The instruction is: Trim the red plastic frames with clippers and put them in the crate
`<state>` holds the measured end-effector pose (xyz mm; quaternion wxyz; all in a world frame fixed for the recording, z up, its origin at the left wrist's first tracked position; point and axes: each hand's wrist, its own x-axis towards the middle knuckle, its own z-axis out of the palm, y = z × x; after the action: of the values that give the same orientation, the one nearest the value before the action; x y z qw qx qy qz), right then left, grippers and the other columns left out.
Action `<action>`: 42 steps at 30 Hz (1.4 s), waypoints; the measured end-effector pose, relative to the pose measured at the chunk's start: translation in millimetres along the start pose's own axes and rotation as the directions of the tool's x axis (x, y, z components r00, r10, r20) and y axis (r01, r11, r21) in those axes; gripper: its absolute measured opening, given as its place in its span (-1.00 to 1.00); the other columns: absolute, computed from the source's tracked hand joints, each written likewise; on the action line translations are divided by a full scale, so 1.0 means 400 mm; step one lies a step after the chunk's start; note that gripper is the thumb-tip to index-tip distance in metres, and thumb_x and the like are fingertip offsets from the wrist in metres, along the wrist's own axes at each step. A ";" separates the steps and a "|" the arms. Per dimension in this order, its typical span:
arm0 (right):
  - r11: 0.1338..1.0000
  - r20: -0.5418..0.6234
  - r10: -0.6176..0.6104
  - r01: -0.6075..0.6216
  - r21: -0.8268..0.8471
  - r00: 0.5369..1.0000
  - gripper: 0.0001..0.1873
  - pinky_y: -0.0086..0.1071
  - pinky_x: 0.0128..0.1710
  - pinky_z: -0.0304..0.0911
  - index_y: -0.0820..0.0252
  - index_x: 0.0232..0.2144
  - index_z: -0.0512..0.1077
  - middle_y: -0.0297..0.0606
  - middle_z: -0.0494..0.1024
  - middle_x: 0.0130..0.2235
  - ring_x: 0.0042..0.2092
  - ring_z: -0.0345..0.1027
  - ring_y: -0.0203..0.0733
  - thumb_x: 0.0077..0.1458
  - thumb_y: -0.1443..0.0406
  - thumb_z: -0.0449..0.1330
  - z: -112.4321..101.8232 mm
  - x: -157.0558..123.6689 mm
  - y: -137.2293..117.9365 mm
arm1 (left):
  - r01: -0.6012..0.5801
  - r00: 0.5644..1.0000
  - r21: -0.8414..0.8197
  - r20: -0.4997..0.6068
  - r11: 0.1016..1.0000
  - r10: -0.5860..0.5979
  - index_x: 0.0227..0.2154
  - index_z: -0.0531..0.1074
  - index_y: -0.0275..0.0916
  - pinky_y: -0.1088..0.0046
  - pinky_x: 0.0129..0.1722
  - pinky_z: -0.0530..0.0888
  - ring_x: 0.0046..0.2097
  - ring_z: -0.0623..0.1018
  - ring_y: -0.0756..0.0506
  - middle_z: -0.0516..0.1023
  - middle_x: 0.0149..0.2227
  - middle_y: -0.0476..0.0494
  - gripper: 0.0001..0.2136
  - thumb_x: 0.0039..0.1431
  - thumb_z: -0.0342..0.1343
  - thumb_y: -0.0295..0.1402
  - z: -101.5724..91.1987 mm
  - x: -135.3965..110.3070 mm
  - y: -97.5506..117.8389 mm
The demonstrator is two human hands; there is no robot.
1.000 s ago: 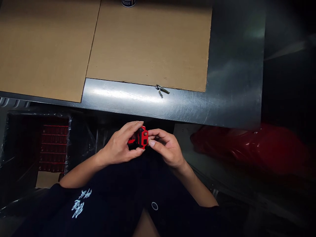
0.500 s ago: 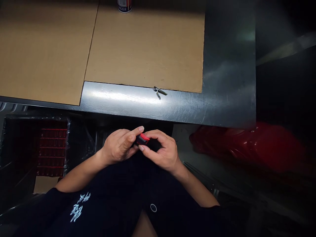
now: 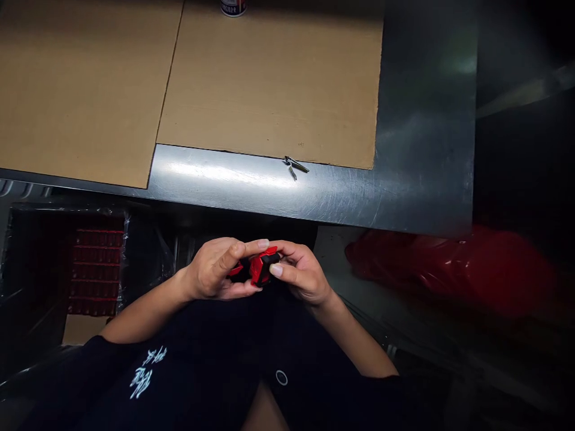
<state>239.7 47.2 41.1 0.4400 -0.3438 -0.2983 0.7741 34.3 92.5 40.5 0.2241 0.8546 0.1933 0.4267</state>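
A small red and black part (image 3: 260,267), seemingly plastic, is held between both hands in front of my body, just short of the table edge. My left hand (image 3: 220,269) is closed around its left side, with a finger along the top and another beneath. From the right, my right hand (image 3: 303,272) pinches its black end between thumb and fingers. The part's exact kind cannot be told, and the fingers cover much of it. Nail clippers (image 3: 296,165), folded open, lie at the table's front edge, partly on the cardboard.
Cardboard sheets (image 3: 269,84) cover much of the metal table (image 3: 215,173). A can (image 3: 233,7) stands at the back. Below left, a plastic-lined box (image 3: 126,239) holds rows of red parts (image 3: 96,257). A red plastic-looking bundle (image 3: 449,263) lies below right.
The red and black part has turned, and more of its red side now shows. My fingers have shifted around it. The view has moved slightly.
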 end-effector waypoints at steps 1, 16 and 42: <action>1.000 -0.001 0.025 -0.025 0.010 1.000 -0.64 -0.29 -0.20 0.51 0.18 -0.13 0.61 -0.22 0.69 -0.25 -0.26 0.60 -0.14 0.07 0.12 0.42 0.000 0.003 0.001 | 0.015 1.000 -0.028 -0.007 0.999 -0.016 0.47 -0.23 -0.29 0.38 -0.25 0.64 -0.15 0.70 -0.11 0.64 0.04 -0.49 0.02 0.17 0.36 -0.22 0.002 0.000 0.001; 0.994 -0.159 -0.040 0.023 -0.110 0.987 -0.71 -0.42 -0.43 0.47 0.11 -0.15 0.54 -0.33 0.62 -0.32 -0.37 0.52 -0.26 0.05 0.21 0.42 0.001 0.015 0.009 | 0.486 0.874 -0.224 0.114 0.845 -0.472 0.47 -0.10 -0.07 0.44 -0.27 0.59 -0.30 0.55 0.02 0.48 0.22 -0.42 -0.02 0.09 0.37 -0.24 0.014 -0.034 0.015; 0.163 0.032 -0.697 0.201 -0.966 0.716 -0.67 -0.12 -0.10 0.54 0.06 -0.02 0.56 -0.19 0.64 -0.09 -0.12 0.56 -0.04 0.14 0.28 0.33 -0.081 0.087 -0.141 | 0.502 0.770 -0.782 0.209 0.371 -0.602 0.22 0.28 -0.05 0.39 -0.15 0.59 -0.01 0.63 -0.15 0.49 0.20 -0.33 -0.28 0.00 0.45 -0.28 0.027 -0.049 0.004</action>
<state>279.1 107.8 55.6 0.4285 -0.5786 -0.6686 0.1857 32.5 78.5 23.1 0.7020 0.5166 0.2654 0.4122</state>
